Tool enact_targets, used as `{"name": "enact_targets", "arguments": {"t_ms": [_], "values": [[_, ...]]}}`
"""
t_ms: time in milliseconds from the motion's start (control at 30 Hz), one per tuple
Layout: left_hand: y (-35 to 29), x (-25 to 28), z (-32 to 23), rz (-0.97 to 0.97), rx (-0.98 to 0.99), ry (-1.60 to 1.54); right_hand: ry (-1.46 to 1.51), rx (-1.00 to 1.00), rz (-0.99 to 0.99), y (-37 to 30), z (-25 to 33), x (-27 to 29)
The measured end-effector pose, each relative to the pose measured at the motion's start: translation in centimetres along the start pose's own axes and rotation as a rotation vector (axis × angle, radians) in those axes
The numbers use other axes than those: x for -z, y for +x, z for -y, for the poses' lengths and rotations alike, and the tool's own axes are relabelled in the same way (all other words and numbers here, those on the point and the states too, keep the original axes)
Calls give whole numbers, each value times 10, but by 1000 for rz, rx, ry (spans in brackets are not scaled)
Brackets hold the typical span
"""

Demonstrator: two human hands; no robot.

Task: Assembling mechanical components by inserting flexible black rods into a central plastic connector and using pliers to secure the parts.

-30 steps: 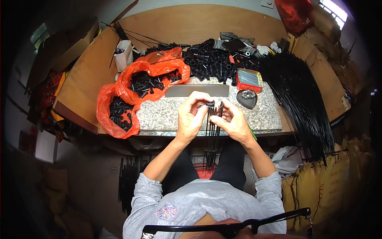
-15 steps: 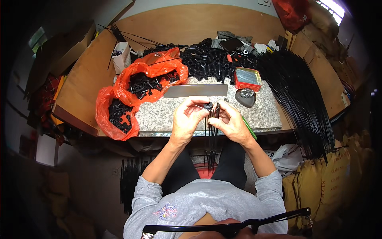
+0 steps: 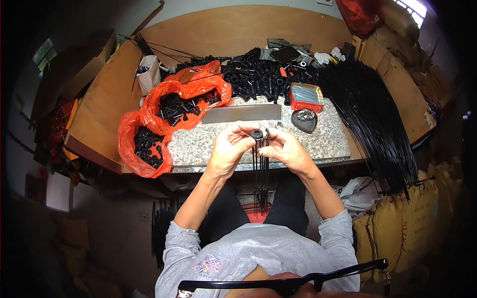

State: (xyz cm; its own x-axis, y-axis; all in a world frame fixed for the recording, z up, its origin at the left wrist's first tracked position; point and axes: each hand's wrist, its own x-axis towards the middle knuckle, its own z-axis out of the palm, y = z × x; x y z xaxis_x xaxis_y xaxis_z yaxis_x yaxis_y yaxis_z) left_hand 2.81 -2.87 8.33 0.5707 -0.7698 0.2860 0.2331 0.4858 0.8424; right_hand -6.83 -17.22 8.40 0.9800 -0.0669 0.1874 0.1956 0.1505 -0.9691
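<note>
My left hand (image 3: 229, 151) pinches a small round black plastic hub (image 3: 256, 134) between thumb and fingers, with a thin wire by the fingertips. Just beside it, my right hand (image 3: 285, 151) is closed on the upper ends of a bunch of thin black rods (image 3: 261, 184), which look like umbrella ribs. They hang down past the table's front edge, over my lap. Both hands nearly meet above the front of a speckled stone slab (image 3: 194, 149). My fingers partly hide where the rods meet the hub.
Orange plastic bags (image 3: 128, 149) of small black parts stand at left. Behind lie a grey metal strip (image 3: 242, 113) and heaped black plastic pieces (image 3: 253, 77). A red tin (image 3: 306, 97) of thin pins and a dark dish (image 3: 304, 124) sit at right, near long black rods (image 3: 372, 114).
The view has shifted slightly. The hub has tipped so its round top faces up more, and the right fingers have moved a little over the rod ends. Both hands keep their grip.
</note>
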Motion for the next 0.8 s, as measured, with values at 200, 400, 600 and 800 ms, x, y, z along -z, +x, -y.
{"name": "enact_targets", "arguments": {"t_ms": [200,400,600,800], "values": [[0,-8,-3,26,13,-49,111,-88,94,6,3,5],[3,1,11,123,153,-211,84,-1,50,5,0,-7],[-3,-16,2,-207,-19,146,-353,202,-389,-7,2,-33],[-14,-42,-4,-202,-112,339,-888,501,-481,-11,8,-38]]}}
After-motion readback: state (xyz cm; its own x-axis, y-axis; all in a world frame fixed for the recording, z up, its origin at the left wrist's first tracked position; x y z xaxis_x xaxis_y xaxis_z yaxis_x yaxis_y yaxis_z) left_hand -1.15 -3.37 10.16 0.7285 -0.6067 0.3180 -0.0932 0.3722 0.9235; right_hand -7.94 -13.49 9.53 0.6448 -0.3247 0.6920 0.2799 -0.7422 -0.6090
